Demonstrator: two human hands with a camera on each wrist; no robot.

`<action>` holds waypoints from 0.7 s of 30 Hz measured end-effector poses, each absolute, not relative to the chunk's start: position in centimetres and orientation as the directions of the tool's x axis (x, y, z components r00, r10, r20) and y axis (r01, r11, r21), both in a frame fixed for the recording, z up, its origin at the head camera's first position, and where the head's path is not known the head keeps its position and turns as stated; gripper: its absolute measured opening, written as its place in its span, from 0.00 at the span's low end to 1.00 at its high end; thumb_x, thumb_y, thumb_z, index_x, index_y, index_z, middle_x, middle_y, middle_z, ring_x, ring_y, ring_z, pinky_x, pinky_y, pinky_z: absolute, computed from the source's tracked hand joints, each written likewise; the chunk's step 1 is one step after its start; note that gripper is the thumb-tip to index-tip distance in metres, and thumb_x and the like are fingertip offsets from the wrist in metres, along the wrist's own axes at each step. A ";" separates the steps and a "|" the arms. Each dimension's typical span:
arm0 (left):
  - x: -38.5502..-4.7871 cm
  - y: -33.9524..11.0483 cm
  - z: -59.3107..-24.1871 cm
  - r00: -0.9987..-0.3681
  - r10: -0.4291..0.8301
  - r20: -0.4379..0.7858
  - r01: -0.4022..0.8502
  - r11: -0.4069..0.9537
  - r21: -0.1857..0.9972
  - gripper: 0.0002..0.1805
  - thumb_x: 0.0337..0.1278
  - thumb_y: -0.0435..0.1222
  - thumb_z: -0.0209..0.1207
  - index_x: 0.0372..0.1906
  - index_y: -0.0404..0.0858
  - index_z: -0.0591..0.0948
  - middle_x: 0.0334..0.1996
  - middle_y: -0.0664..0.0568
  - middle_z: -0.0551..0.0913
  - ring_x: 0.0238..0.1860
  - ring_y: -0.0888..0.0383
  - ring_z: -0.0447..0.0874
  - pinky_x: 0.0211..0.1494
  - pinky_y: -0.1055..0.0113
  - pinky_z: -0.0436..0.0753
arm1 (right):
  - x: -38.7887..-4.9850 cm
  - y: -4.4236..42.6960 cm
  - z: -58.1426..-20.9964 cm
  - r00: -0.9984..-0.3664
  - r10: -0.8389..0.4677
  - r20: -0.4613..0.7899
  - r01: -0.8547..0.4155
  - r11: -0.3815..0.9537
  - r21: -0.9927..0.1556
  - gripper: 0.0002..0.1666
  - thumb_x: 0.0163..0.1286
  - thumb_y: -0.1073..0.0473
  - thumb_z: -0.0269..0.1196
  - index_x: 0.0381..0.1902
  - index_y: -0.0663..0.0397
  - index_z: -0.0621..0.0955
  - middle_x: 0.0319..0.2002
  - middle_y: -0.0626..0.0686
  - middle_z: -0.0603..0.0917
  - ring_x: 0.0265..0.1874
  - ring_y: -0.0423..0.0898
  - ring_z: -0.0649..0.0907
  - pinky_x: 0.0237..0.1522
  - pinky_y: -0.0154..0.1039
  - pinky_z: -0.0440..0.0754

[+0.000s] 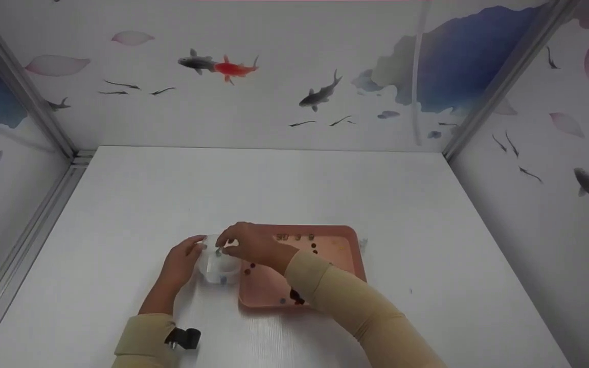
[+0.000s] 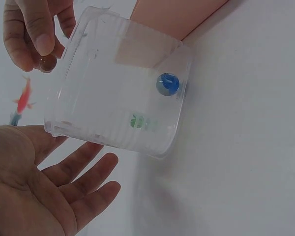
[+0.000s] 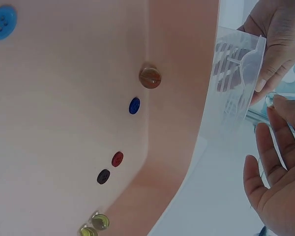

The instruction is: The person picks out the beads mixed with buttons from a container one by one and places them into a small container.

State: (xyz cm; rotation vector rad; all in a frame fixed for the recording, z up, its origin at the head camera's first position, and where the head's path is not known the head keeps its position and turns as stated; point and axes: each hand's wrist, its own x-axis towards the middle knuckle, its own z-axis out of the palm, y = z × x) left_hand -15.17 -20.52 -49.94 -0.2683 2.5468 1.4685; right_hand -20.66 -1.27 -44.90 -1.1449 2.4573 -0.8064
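Note:
A clear plastic container (image 1: pixel 213 272) stands left of a pink tray, with a blue swirled marble (image 2: pixel 167 84) and a green one (image 2: pixel 136 121) seen through its wall. My left hand (image 1: pixel 179 260) is at the container's left side, its fingers extended along the wall in the left wrist view. Over the container's mouth, my right hand (image 1: pixel 253 244) pinches a small glass marble (image 3: pixel 270 99) between thumb and fingertip. That marble looks brownish in the left wrist view and clear in the right wrist view.
The pink tray (image 1: pixel 256 305) holds scattered buttons, among them a light blue button (image 3: pixel 3 22), a dark blue button (image 3: pixel 134 105) and a red button (image 3: pixel 117 159). Several marbles lie along its edge, including an amber marble (image 3: pixel 150 77). Printed panels enclose the white table (image 1: pixel 427 230).

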 end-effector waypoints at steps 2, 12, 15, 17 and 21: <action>-15.2 -20.5 -50.0 -0.967 -0.062 -0.248 -0.246 0.492 0.835 0.23 0.76 0.39 0.43 0.68 0.35 0.67 0.69 0.37 0.65 0.72 0.39 0.56 0.73 0.44 0.57 | -20.7 -1.3 -45.0 -0.632 -0.774 -0.038 -0.612 0.529 -0.588 0.12 0.69 0.61 0.62 0.49 0.54 0.85 0.48 0.46 0.85 0.50 0.41 0.81 0.51 0.30 0.78; -15.1 -20.4 -49.8 -0.965 -0.060 -0.254 -0.250 0.485 0.838 0.23 0.76 0.40 0.43 0.69 0.36 0.67 0.69 0.37 0.65 0.72 0.39 0.57 0.72 0.44 0.59 | -20.5 -1.7 -45.4 -0.623 -0.782 -0.019 -0.664 0.542 -0.516 0.12 0.69 0.60 0.62 0.49 0.51 0.85 0.48 0.45 0.85 0.51 0.39 0.80 0.51 0.28 0.78; -15.2 -20.4 -49.9 -0.966 -0.060 -0.253 -0.250 0.486 0.838 0.23 0.76 0.40 0.43 0.69 0.36 0.67 0.69 0.37 0.65 0.72 0.38 0.57 0.72 0.43 0.59 | -20.4 -1.7 -45.3 -0.618 -0.786 -0.014 -0.679 0.543 -0.495 0.12 0.69 0.60 0.62 0.49 0.51 0.85 0.48 0.45 0.86 0.51 0.40 0.80 0.51 0.28 0.78; -15.2 -20.5 -50.0 -0.966 -0.060 -0.250 -0.247 0.485 0.839 0.23 0.76 0.40 0.43 0.69 0.36 0.67 0.69 0.37 0.66 0.72 0.38 0.57 0.72 0.43 0.59 | -20.4 -1.8 -45.3 -0.610 -0.792 -0.007 -0.693 0.537 -0.481 0.12 0.69 0.60 0.63 0.49 0.51 0.85 0.48 0.46 0.86 0.50 0.41 0.81 0.51 0.28 0.78; -15.3 -20.6 -50.1 -0.965 -0.064 -0.254 -0.253 0.476 0.842 0.23 0.76 0.40 0.43 0.69 0.36 0.67 0.69 0.38 0.66 0.72 0.39 0.57 0.72 0.43 0.59 | -20.4 -1.7 -45.4 -0.597 -0.802 0.007 -0.714 0.527 -0.461 0.12 0.68 0.61 0.63 0.49 0.52 0.85 0.48 0.46 0.86 0.50 0.42 0.81 0.51 0.29 0.78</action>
